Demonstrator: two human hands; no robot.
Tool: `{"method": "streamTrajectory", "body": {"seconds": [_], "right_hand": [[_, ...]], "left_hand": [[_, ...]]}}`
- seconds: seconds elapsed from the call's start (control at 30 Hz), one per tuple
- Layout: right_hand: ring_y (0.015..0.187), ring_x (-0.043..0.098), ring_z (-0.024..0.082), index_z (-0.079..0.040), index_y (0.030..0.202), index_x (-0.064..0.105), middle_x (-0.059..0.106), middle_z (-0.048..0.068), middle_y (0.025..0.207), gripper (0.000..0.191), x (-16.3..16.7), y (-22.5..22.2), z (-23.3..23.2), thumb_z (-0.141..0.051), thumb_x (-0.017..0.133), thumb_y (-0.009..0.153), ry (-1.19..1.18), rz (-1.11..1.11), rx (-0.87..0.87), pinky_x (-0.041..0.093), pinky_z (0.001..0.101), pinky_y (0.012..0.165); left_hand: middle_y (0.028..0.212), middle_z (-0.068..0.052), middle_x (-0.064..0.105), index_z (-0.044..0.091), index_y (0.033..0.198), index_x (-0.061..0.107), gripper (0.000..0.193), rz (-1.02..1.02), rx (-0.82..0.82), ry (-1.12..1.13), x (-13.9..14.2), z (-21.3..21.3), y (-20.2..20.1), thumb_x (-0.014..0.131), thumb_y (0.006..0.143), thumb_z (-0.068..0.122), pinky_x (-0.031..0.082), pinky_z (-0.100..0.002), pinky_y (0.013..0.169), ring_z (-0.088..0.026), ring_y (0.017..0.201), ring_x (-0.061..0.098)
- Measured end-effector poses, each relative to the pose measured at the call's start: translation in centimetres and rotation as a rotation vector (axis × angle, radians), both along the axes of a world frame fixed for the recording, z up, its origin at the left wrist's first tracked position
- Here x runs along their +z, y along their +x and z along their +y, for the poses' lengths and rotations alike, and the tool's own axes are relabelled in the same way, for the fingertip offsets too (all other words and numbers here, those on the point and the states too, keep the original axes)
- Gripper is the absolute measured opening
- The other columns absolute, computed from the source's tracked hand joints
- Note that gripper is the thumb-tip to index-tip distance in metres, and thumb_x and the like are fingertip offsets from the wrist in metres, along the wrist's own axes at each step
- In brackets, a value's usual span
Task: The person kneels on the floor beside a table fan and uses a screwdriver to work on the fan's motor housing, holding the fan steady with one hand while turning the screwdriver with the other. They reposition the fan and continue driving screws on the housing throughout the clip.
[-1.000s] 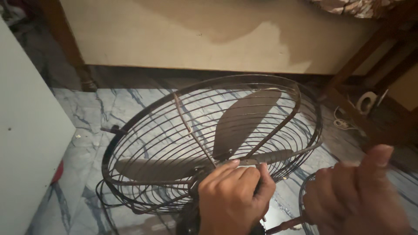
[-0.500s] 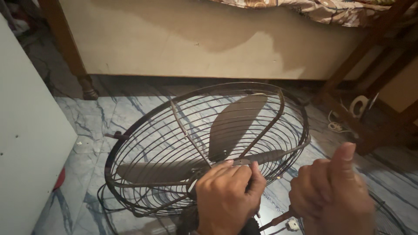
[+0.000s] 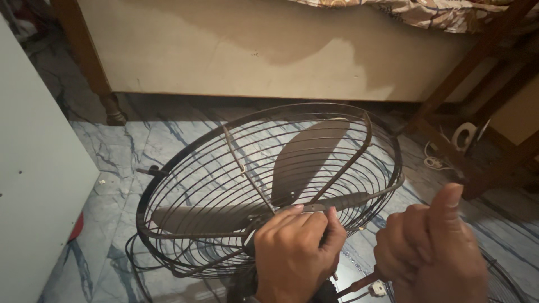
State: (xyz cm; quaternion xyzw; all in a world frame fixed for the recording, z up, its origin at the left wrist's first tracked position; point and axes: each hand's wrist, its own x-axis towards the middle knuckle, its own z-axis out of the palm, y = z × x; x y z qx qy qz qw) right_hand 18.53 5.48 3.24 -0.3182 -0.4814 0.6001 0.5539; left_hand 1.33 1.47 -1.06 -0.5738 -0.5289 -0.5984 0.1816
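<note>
Head view: fan (image 3: 269, 196) sits on the marble floor (image 3: 140, 146), tipped back so the rear wire guard (image 3: 185, 168) faces up like a bowl, blades (image 3: 309, 157) exposed, front grille off. What looks like that grille (image 3: 505, 283) lies at the bottom right edge, mostly out of frame.

Left hand (image 3: 297, 252) is clamped round the hub at the blade centre, fingers curled tight, knuckles up. Right hand (image 3: 429, 252) is closed in a fist just beside it, thumb up, gripping a thin dark tool (image 3: 365, 283) with a reddish shaft. Can't tell what kind; the tip is hidden under the left hand. A small white fitting (image 3: 377, 289) sits near the shaft.

Judgement on the step: looks like hub fastener work.
- Keep the left hand locked on the hub so the blades can't spin; that's the counter-torque.
- Keep the tool square to the fastener, push in before turning, short controlled turns.
- Guard wires are close to the knuckles, so a slip means scraped fingers.
- Fan is resting on its curved guard and may rock; brace it.
- Cable (image 3: 135, 264) loops at the guard's left edge, keep it out from under.

Background: bed frame (image 3: 252, 50) with wooden leg (image 3: 92, 73) behind, white cabinet side (image 3: 33, 185) to the left, wooden chair frame (image 3: 477, 84) and loose white cord (image 3: 435, 163) to the right.
</note>
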Motion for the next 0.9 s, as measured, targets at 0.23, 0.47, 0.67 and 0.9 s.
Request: {"method": "streamTrajectory", "body": {"seconds": [0.23,0.47,0.67,0.9], "right_hand": [[0.040,0.026,0.016,-0.013,0.058,0.032,0.030,0.004,0.050,0.070,-0.4,0.0,-0.1,-0.057,0.033,0.112,0.036,-0.004,0.015,0.022,0.0345,0.034],[0.041,0.028,0.016,-0.012,0.058,0.034,0.032,0.005,0.051,0.073,-0.4,0.8,0.5,-0.060,0.032,0.112,0.039,0.033,0.137,0.025,0.0353,0.035],[0.040,0.028,0.017,-0.012,0.058,0.034,0.031,0.005,0.051,0.073,-1.0,1.2,0.5,-0.061,0.031,0.112,0.024,0.009,0.083,0.025,0.0356,0.034],[0.039,0.029,0.017,-0.012,0.057,0.033,0.031,0.005,0.050,0.074,-0.8,1.3,0.5,-0.062,0.033,0.112,0.014,0.006,0.097,0.025,0.0353,0.034]], "left_hand": [[0.057,-0.007,0.061,0.010,0.062,0.056,0.033,-0.013,-0.023,0.000,0.2,-0.1,0.0,0.074,0.089,0.013,0.063,-0.040,0.080,-0.028,0.053,0.063],[0.059,-0.007,0.062,0.010,0.063,0.056,0.032,-0.017,-0.021,0.020,0.1,0.0,0.1,0.075,0.089,0.014,0.062,-0.040,0.079,-0.028,0.055,0.064],[0.059,-0.007,0.062,0.010,0.063,0.056,0.032,-0.043,-0.040,-0.002,0.1,-0.1,0.1,0.075,0.089,0.014,0.063,-0.040,0.081,-0.028,0.055,0.064],[0.056,-0.006,0.060,0.010,0.062,0.057,0.033,-0.025,-0.035,0.001,0.1,0.0,0.1,0.075,0.089,0.013,0.063,-0.040,0.082,-0.027,0.052,0.062]]}}
